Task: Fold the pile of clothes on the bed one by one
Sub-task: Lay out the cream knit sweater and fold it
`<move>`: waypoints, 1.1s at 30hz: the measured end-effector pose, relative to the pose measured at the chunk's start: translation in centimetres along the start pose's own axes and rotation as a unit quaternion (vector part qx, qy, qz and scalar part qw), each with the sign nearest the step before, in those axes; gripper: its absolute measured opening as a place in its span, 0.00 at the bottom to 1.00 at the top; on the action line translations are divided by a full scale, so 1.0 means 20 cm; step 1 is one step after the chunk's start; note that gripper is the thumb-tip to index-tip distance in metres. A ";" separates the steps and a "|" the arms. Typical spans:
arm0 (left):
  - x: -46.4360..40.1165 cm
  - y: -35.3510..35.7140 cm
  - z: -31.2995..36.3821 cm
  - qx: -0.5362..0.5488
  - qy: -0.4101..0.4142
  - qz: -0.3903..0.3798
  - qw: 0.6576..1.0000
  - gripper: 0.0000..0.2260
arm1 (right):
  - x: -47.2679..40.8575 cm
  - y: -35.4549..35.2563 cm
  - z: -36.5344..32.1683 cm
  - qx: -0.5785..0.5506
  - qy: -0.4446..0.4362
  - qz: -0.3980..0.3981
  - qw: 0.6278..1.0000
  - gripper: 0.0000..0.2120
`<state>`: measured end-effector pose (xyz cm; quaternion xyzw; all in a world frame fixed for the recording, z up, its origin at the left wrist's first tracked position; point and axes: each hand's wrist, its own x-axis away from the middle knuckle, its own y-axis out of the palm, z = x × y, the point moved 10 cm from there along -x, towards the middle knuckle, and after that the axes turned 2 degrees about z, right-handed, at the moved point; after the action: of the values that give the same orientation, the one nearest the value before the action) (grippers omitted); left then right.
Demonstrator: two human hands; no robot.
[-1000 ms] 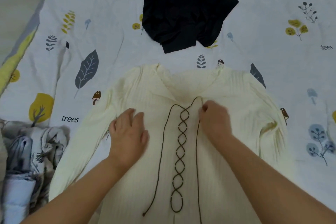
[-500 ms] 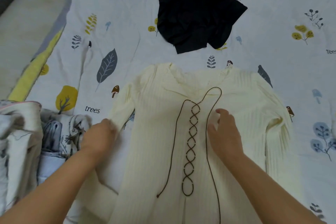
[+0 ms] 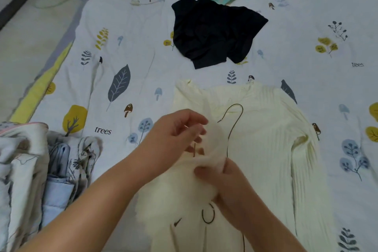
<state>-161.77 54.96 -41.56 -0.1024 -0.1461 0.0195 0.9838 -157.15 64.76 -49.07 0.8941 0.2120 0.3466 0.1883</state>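
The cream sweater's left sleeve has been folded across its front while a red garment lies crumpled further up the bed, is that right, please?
Not quite: the garment crumpled further up the bed is black, not red, as the head view shows. The rest holds: the cream sweater's left sleeve is folded across its front, where the left hand and right hand grip it.

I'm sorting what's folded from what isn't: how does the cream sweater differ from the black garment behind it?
The cream sweater is pale and ribbed, with a brown lace; the black garment is dark and plain. The sweater lies near the person, mostly spread flat; the black garment lies farther off in a crumpled heap. The left hand and right hand grip the sweater; nothing touches the black one. Both lie unfolded on the printed sheet.
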 end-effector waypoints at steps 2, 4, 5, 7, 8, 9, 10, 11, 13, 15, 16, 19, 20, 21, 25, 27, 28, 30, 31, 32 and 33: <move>-0.05 -0.11 -0.12 -0.107 -0.010 0.076 0.991 0.10 | 0.01 -0.21 0.05 -0.024 0.049 0.078 0.995 0.16; -0.09 -0.19 -0.28 -0.259 -0.059 0.109 0.958 0.06 | 0.04 -0.47 0.11 0.098 0.099 0.204 0.969 0.20; -0.09 -0.20 -0.39 -0.324 -0.093 0.099 0.936 0.06 | 0.08 -0.58 0.12 0.192 0.125 0.268 0.936 0.25; -0.06 -0.18 -0.59 -0.413 -0.148 0.064 0.896 0.08 | 0.12 -0.69 0.09 0.361 0.142 0.350 0.853 0.32; -0.04 -0.16 -0.65 -0.439 -0.162 0.058 0.882 0.11 | 0.13 -0.70 0.06 0.414 0.132 0.375 0.819 0.33; 0.00 -0.15 -0.72 -0.452 -0.178 0.057 0.872 0.16 | 0.14 -0.70 0.05 0.443 0.122 0.392 0.797 0.35; 0.03 -0.13 -0.77 -0.459 -0.195 0.059 0.865 0.21 | 0.13 -0.68 0.05 0.454 0.112 0.402 0.787 0.37; 0.07 -0.12 -0.82 -0.465 -0.210 0.060 0.858 0.25 | 0.11 -0.66 0.06 0.461 0.107 0.404 0.783 0.40; 0.14 -0.12 -0.89 -0.459 -0.233 0.072 0.854 0.24 | 0.07 -0.62 0.09 0.484 0.108 0.396 0.773 0.42; 0.19 -0.17 -0.92 -0.430 -0.220 0.097 0.870 0.12 | 0.03 -0.61 0.09 0.509 0.104 0.387 0.762 0.39; 0.21 -0.19 -0.93 -0.419 -0.208 0.096 0.878 0.10 | 0.01 -0.61 0.08 0.520 0.098 0.379 0.759 0.35; 0.26 -0.26 -0.95 -0.411 -0.189 0.080 0.888 0.12 | -0.03 -0.62 0.06 0.511 0.062 0.327 0.793 0.28; 0.28 -0.28 -0.95 -0.403 -0.188 0.091 0.891 0.12 | -0.02 -0.64 0.04 0.491 0.047 0.309 0.813 0.27; 0.30 -0.30 -0.95 -0.390 -0.190 0.102 0.895 0.13 | -0.01 -0.66 0.02 0.470 0.030 0.298 0.830 0.27; 0.32 -0.26 -0.94 -0.371 -0.226 0.119 0.893 0.22 | 0.14 -0.79 -0.06 0.449 0.009 0.334 0.829 0.27; 0.29 -0.22 -0.94 -0.386 -0.250 0.130 0.879 0.27 | 0.21 -0.85 -0.06 0.525 0.035 0.360 0.770 0.26; 0.28 -0.20 -0.95 -0.390 -0.263 0.131 0.873 0.27 | 0.22 -0.85 -0.06 0.563 0.051 0.365 0.740 0.25; 0.26 -0.19 -0.98 -0.389 -0.289 0.133 0.865 0.22 | 0.23 -0.85 -0.03 0.580 0.090 0.364 0.723 0.23; 0.26 -0.20 -1.00 -0.381 -0.300 0.135 0.864 0.17 | 0.23 -0.84 -0.01 0.567 0.111 0.363 0.731 0.23; 0.26 -0.21 -1.02 -0.368 -0.310 0.136 0.866 0.11 | 0.23 -0.83 0.01 0.553 0.133 0.360 0.740 0.24; 0.27 -0.24 -1.04 -0.354 -0.315 0.134 0.870 0.08 | 0.23 -0.83 0.03 0.541 0.155 0.355 0.746 0.27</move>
<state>-150.59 46.66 -58.51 -0.4509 -0.4301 0.1296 0.7713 -157.73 80.85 -55.06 0.7909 0.0571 0.3494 -0.4991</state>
